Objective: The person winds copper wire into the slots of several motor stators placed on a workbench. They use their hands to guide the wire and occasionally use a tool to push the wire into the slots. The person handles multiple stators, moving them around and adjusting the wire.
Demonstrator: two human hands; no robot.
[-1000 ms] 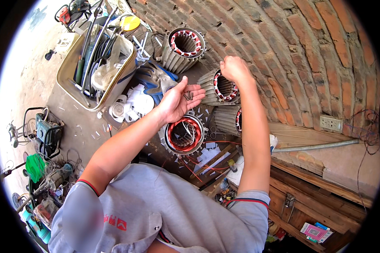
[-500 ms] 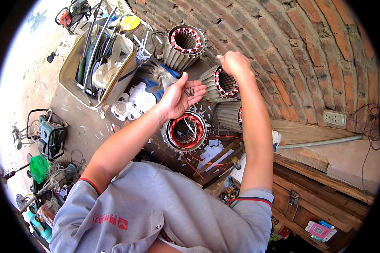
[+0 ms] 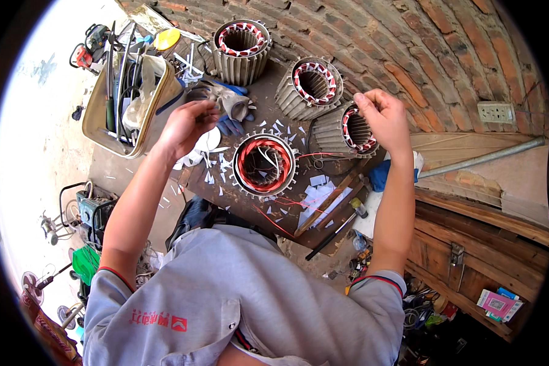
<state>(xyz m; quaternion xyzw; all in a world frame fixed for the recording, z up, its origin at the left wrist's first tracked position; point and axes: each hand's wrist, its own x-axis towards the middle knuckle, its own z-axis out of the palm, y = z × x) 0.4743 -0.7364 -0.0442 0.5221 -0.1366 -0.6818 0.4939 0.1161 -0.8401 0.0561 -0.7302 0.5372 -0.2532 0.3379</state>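
Note:
My left hand is raised near the work gloves, its fingers curled. The small dark screws seen on its palm a moment ago are hidden inside it now. My right hand hovers at the rim of a finned motor housing, thumb and fingers pinched together; anything between them is too small to make out. In front of me a motor stator with red windings stands upright between my forearms. Two more finned housings with red and white rings stand behind it.
A cream bin full of tools and cables is at the left. White paper scraps, red wires and wooden strips lie on the table. A brick wall bounds the back; a metal pipe lies at the right.
My left hand has moved left from above the stator, and its open palm has curled over the screws. My right hand has moved right and nearer. The view has shifted.

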